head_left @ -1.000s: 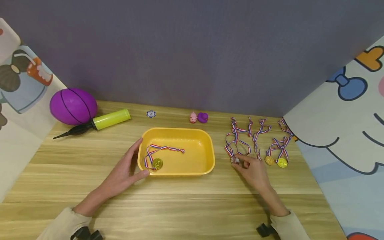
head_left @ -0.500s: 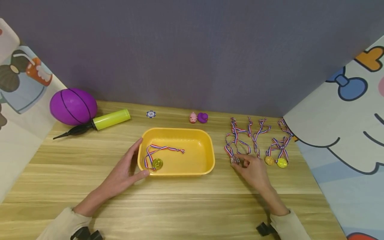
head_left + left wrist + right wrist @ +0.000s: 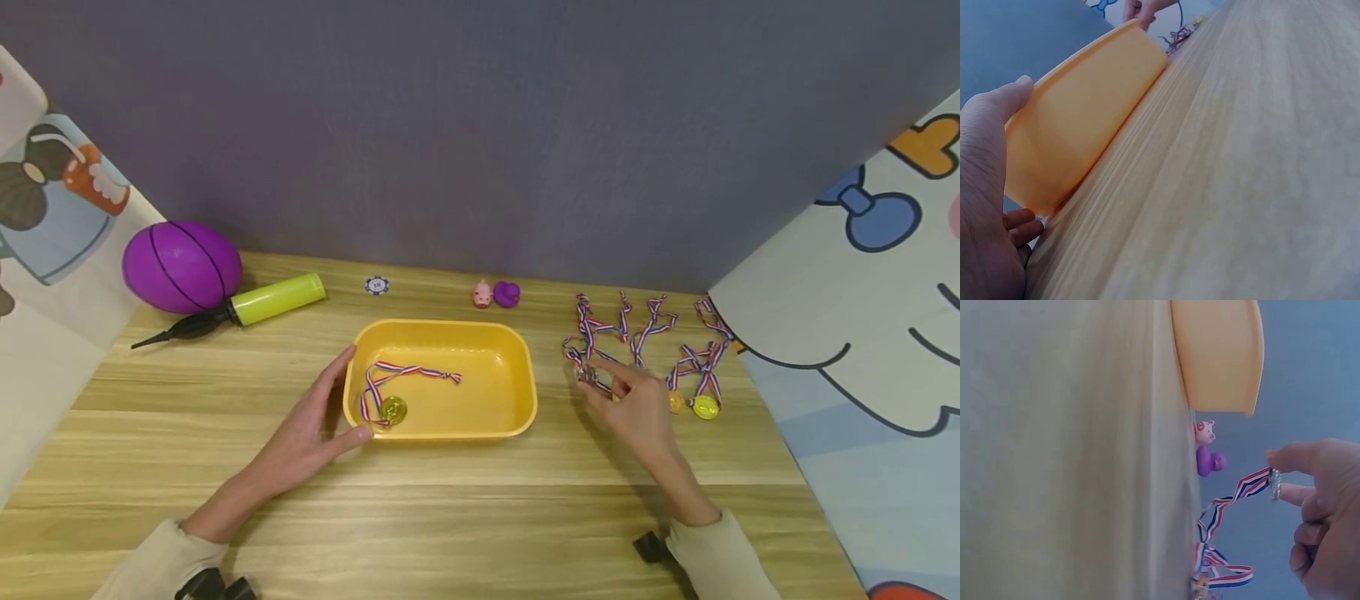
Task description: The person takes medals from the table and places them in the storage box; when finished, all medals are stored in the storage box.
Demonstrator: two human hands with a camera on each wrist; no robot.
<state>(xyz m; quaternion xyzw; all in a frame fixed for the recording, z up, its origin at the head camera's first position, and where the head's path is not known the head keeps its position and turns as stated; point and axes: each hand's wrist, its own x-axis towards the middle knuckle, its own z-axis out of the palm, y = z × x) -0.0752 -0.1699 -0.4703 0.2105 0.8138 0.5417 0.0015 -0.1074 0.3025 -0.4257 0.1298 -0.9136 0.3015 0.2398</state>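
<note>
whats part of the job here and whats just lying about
Part of the job, seemingly:
- silver medal in right hand
- yellow tub
- gold medal inside
- other medals

Just lying about:
- purple ball
- hand pump
- round chip
- pink pig
- purple duck

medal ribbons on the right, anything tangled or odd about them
Yes, mildly: most ribbons lie twisted and crossing rather than straight, which looks untidy; I can't tell whether any are tangled together. The right hand pinches a silver medal. I see no tears.
</note>
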